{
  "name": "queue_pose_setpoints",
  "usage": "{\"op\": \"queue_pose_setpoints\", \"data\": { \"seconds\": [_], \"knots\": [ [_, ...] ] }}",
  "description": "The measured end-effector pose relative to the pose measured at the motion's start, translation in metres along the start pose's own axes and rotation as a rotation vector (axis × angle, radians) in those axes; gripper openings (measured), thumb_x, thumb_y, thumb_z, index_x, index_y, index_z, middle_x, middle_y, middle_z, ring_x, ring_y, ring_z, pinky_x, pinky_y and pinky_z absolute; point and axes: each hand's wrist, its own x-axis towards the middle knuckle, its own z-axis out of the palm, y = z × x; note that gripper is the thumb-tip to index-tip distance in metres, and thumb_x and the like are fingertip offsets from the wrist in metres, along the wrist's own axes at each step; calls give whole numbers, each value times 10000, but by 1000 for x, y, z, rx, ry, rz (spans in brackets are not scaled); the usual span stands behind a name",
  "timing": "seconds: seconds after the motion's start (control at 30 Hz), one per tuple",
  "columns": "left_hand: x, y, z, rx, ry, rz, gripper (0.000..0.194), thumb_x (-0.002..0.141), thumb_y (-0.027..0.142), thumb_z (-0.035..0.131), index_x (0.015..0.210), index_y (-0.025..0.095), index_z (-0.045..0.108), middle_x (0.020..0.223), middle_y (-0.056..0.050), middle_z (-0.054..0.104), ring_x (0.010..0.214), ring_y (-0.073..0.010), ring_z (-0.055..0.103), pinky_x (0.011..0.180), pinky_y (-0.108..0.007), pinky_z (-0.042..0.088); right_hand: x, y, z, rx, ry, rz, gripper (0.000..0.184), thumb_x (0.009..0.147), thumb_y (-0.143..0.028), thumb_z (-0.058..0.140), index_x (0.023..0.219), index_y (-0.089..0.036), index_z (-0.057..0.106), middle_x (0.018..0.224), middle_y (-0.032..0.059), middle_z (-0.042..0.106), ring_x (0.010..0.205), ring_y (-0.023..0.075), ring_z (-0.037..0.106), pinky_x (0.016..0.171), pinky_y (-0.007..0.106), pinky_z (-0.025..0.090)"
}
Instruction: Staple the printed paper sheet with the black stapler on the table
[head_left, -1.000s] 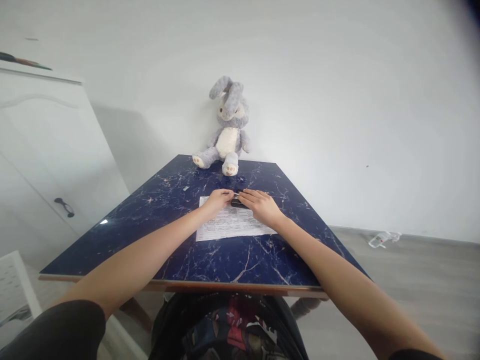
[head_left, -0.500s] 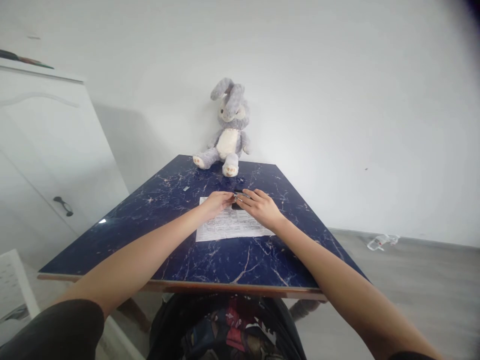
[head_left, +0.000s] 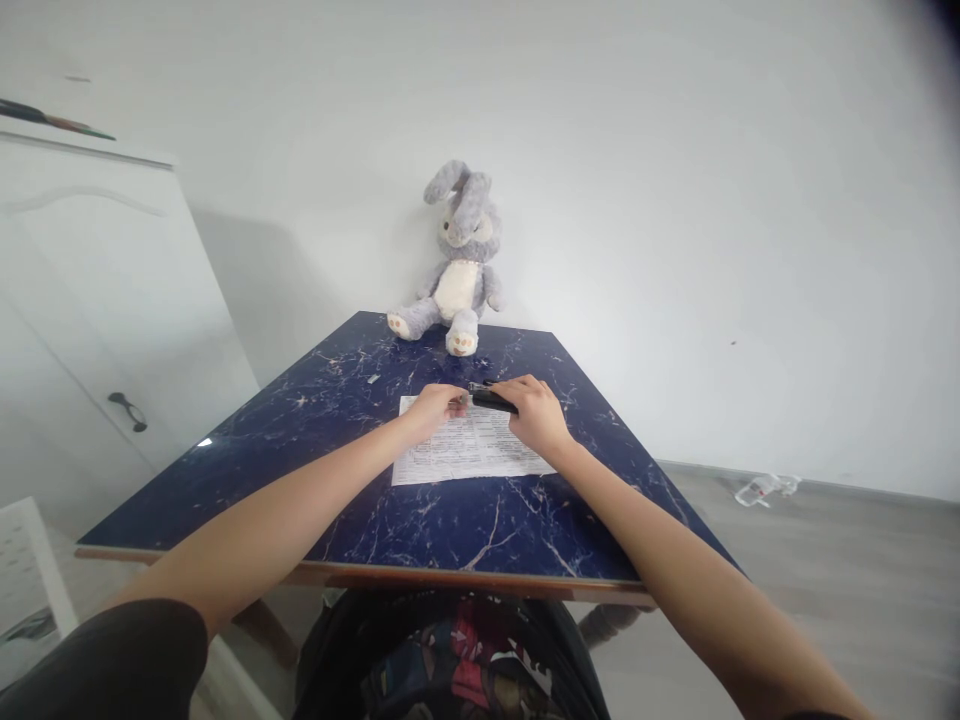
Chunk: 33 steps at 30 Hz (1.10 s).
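Note:
My right hand [head_left: 536, 408] grips a black stapler [head_left: 493, 401] with a silvery metal part at its left end. The stapler is held over a printed sheet of paper [head_left: 472, 455] lying on the table. Close to that metal end, my left hand [head_left: 435, 412] has its fingers pinched together. Whatever lies between those fingertips is too small to make out. Both hands cover parts of the paper's upper half.
A grey plush rabbit [head_left: 461, 265] sits at the far end of the blue marbled table [head_left: 337, 375], against the wall. A small light piece [head_left: 373, 379] lies left of the paper. A white cabinet [head_left: 97, 290] stands at left. Clear plastic [head_left: 766, 489] lies on the floor at right.
My right hand has shifted slightly right and now wraps the stapler's right end, so more of its black body shows. A small gap has opened between my two hands.

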Motion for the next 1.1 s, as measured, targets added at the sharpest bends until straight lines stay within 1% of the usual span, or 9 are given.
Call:
{"op": "queue_pose_setpoints", "data": {
  "seconds": [0.17,0.3,0.37,0.5,0.57,0.63,0.77,1.0,1.1],
  "knots": [
    [-7,13,0,337,239,326,191,846,239,600,950,169,744,872,-75,704,802,-207,654,707,-314,503,2,13,7,374,-201,398,232,695,-242,690,907,-186,766,730,-3,690,685,204,624,614,286,448],
    [-22,26,6,515,211,608,278,899,291,603,1140,206,712,983,-76,693,887,-205,629,849,-314,477,1,13,13,478,-316,363,228,718,-323,741,895,-180,759,731,-16,671,698,194,621,649,286,457],
    [-32,30,13,548,140,658,316,911,305,615,1205,204,669,1035,-90,677,933,-213,619,903,-326,467,1,9,11,484,-259,245,301,763,-374,752,998,-186,747,858,18,713,797,219,649,749,324,497],
    [-51,33,27,599,-138,663,248,910,315,646,1137,215,660,1104,-121,650,1071,-261,593,1043,-398,418,1,-1,-5,503,26,-13,430,873,-452,701,1225,-212,648,1127,97,692,1030,254,633,940,400,503],
    [-57,32,31,618,-265,669,176,916,320,642,1059,223,675,1097,-129,644,1094,-278,580,1067,-421,401,1,-6,-13,533,88,-79,372,919,-444,655,1218,-223,644,1095,99,686,987,239,635,917,392,524],
    [-59,29,32,629,-308,701,148,939,323,608,1027,223,671,1070,-126,642,1065,-276,585,1046,-419,414,1,-9,-18,543,107,-109,302,937,-437,638,1160,-236,671,1040,90,690,909,224,634,874,380,540],
    [-58,26,30,664,-268,785,165,984,329,531,1045,218,638,1033,-103,642,991,-241,608,972,-374,447,-1,-10,-17,553,166,-136,219,922,-418,670,1045,-243,718,982,82,699,849,221,627,813,378,548],
    [-58,32,29,674,-218,757,197,971,364,568,1111,225,567,1060,-73,656,1003,-216,634,926,-321,461,0,-8,-13,583,204,-111,132,924,-342,661,939,-258,761,967,74,696,865,218,644,761,367,546],
    [-46,34,19,752,-39,841,145,982,292,521,1093,219,579,1052,-86,638,993,-224,612,946,-344,453,2,12,-13,565,293,26,154,921,-325,631,921,-239,759,967,77,699,875,219,650,765,360,546]
  ]
}}
